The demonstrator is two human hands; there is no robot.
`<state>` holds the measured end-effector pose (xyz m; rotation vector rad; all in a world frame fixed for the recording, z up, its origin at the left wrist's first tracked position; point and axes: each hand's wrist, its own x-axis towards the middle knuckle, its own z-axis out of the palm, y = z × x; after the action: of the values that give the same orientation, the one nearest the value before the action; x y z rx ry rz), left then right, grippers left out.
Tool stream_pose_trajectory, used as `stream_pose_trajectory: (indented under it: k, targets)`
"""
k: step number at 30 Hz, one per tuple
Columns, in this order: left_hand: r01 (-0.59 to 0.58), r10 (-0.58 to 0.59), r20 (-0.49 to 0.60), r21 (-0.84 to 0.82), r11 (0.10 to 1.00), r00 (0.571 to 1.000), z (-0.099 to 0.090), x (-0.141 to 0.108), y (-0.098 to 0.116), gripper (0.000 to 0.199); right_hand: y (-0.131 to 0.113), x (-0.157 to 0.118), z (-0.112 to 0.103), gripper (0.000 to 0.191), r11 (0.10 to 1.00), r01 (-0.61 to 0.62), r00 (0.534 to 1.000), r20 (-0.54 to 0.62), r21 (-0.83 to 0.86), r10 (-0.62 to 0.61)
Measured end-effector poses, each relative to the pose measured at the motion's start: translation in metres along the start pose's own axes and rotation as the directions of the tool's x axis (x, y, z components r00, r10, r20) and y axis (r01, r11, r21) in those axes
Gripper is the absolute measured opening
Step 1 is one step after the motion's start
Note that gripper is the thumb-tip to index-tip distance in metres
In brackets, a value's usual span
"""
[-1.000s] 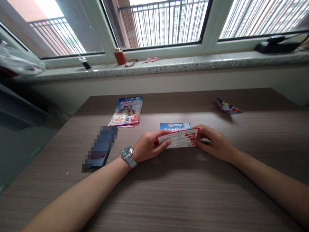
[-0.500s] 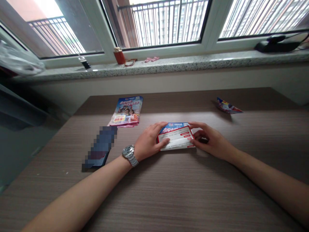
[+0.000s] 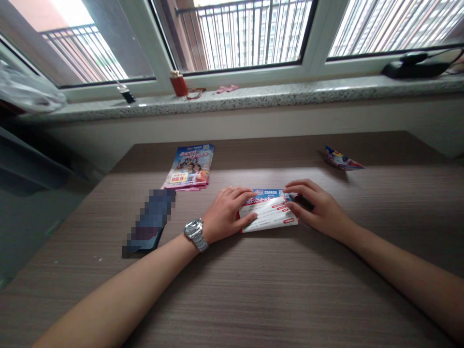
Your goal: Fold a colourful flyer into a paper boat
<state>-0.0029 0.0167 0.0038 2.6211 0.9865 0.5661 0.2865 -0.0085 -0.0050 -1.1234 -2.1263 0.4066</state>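
A folded paper flyer (image 3: 268, 211) with a blue top strip and a white, red-edged panel lies on the wooden desk (image 3: 275, 290) between my hands. My left hand (image 3: 228, 210) is at its left end, with the thumb across the panel and the fingertips near the upper edge. My right hand (image 3: 313, 205) curls over its right end. A steel wristwatch (image 3: 195, 235) sits on my left wrist.
A stack of brochures (image 3: 188, 166) lies left of the flyer, and a phone (image 3: 148, 222), pixelated in view, lies nearer me. A crumpled colourful leaflet (image 3: 340, 159) is at the back right. A granite window sill (image 3: 235, 99) bears small items.
The flyer has come down from a tilted pose to lie flatter on the desk, and less of its blue part shows. My right hand's fingers have shifted over its right end.
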Motion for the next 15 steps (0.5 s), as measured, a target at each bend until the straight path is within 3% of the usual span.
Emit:
stream_pose_trajectory:
  k: [8, 15]
  targets:
    - [0.056, -0.056, -0.006, 0.025, 0.998, 0.998, -0.0005, -0.0014, 0.0021, 0.049, 0.0076, -0.0013, 0.007, 0.043, 0.993, -0.005, 0.998, 0.064, -0.119, 0.013]
    - [0.085, -0.085, -0.038, 0.01, 0.996, 0.996, 0.002, -0.0009, -0.0005, 0.051, 0.0106, -0.0011, 0.0081, 0.044, 0.989, 0.024, 0.996, 0.084, -0.149, -0.012]
